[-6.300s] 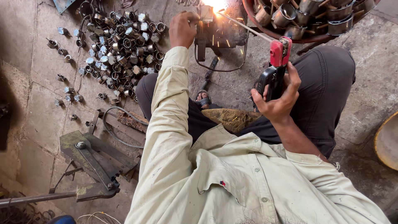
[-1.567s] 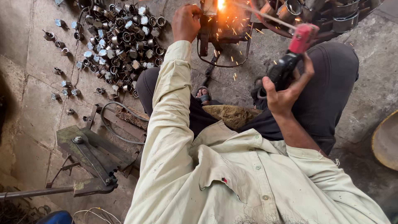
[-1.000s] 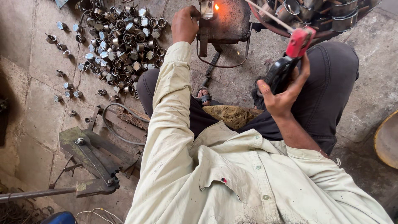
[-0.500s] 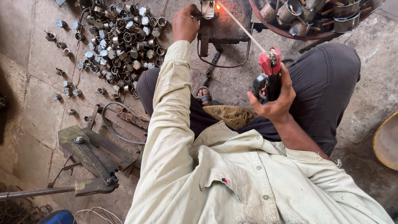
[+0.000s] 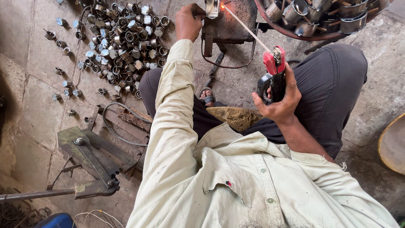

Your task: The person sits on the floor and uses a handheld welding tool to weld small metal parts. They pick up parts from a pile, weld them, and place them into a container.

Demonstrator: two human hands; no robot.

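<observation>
Two hands share the weld: your right hand point(image 5: 280, 99) grips the red electrode holder point(image 5: 273, 71), angling its rod point(image 5: 247, 28) toward the glow. Your left hand point(image 5: 188, 22) pinches the small metal piece point(image 5: 212, 7), steadying it on the stand point(image 5: 230, 25).

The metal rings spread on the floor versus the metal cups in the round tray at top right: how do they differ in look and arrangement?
The rings on the floor are small, short bands, lying scattered loose over the concrete, thinning into strays toward the left. The cups in the tray look larger and deeper, some with stick-like handles, and sit packed close inside the round tray's rim. The left hand is nearer the rings; the right hand, holding the red electrode holder, is nearer the tray. Both are grey sheet-metal pieces.
</observation>
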